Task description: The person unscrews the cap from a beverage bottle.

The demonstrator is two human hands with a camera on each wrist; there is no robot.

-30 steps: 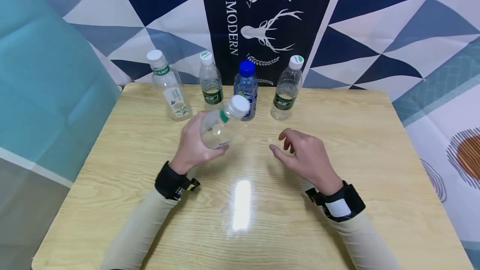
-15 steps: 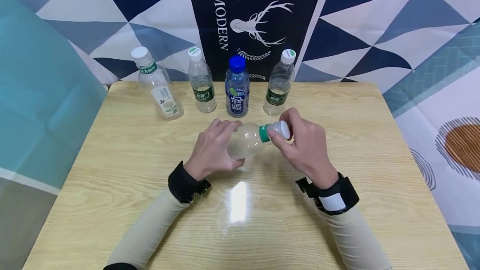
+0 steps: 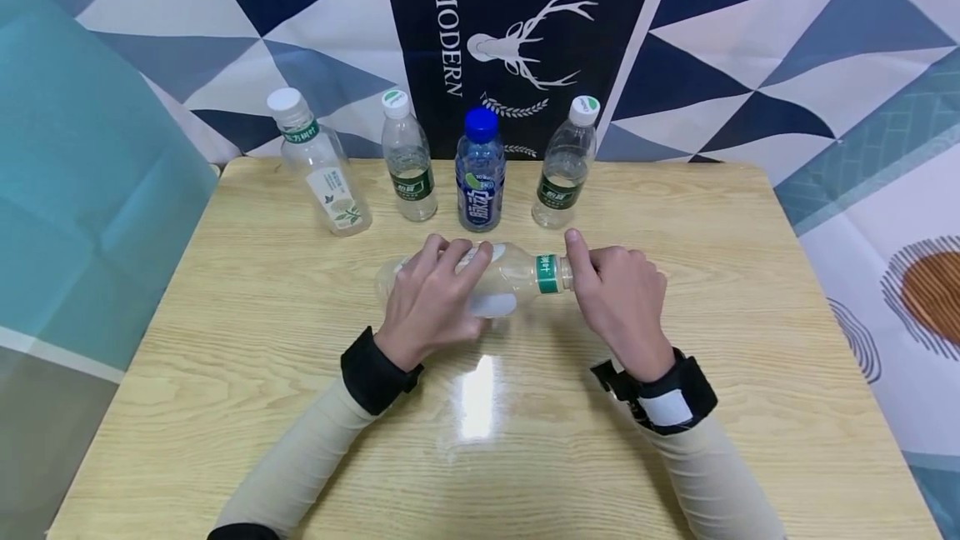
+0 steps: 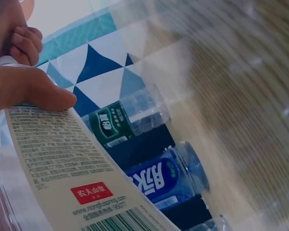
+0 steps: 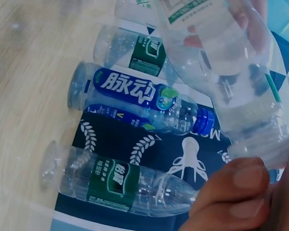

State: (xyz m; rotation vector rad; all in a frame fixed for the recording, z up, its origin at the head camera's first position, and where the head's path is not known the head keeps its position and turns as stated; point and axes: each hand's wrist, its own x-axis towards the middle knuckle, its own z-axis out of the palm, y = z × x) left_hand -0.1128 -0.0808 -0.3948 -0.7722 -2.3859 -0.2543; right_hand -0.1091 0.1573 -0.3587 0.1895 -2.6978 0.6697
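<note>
A clear plastic bottle [image 3: 517, 269] with a green neck band lies sideways between my hands, over the middle of the table. My left hand [image 3: 435, 294] grips its body from above, fingers spread across the far side. At the other end, my right hand [image 3: 622, 298] is curled round the cap, which it hides in the head view, with the thumb pointing up along it. The left wrist view shows the bottle's printed label [image 4: 67, 159] with a red logo and a barcode. In the right wrist view the bottle's shoulder [image 5: 221, 86] slopes down to the curled fingers [image 5: 236, 187].
Behind the hands stand a tall white-capped bottle [image 3: 330, 182], a small green-labelled bottle [image 3: 408, 165], a blue-capped bottle [image 3: 480, 177] and another green-labelled bottle [image 3: 562, 173]. A patterned cloth [image 3: 315, 23] hangs behind the wooden table [image 3: 480, 482].
The bottle has swung from tilted upright to sideways, its cap end toward the right. My right hand, earlier apart, has closed round the cap and turned, thumb now up.
</note>
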